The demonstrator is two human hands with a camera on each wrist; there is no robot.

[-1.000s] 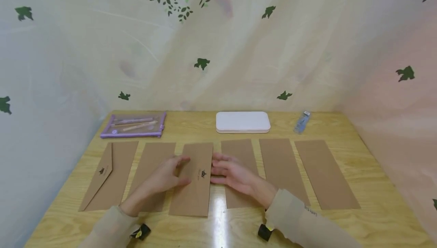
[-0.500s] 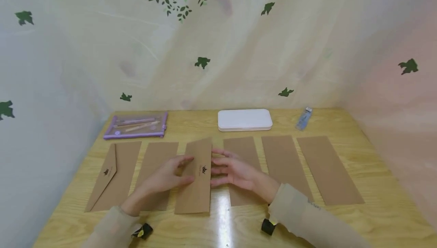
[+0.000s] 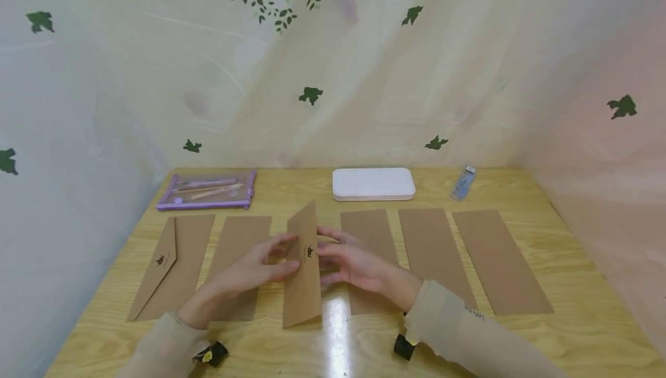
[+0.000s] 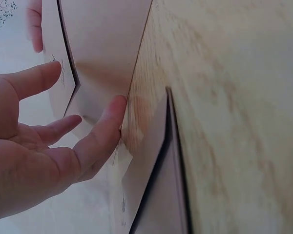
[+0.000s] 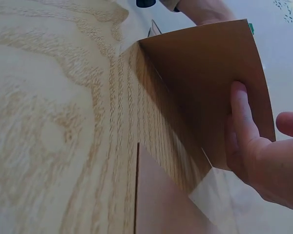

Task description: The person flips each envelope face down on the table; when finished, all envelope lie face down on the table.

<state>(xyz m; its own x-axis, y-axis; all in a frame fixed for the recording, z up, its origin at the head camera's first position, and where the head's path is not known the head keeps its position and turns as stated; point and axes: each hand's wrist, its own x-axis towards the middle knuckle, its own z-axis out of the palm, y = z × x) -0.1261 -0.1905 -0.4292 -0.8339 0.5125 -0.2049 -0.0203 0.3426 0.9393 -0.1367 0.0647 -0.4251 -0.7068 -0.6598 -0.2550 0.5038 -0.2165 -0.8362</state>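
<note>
At the centre of the frame, a brown envelope stands tilted on its long edge on a wooden table. The left hand, loosely open, only touches it; the right hand rests nearly straight fingers against its back. Flat brown envelopes lie either side; a purple-edged pouch lies left of centre.

I see: matt paper envelope, dial centre | glossy wood-grain tabletop, 6 o'clock | clear plastic pouch, 10 o'clock

Six brown envelopes, two showing crown prints; one purple-edged pouch; one white case; one blue packet; one table.
</note>
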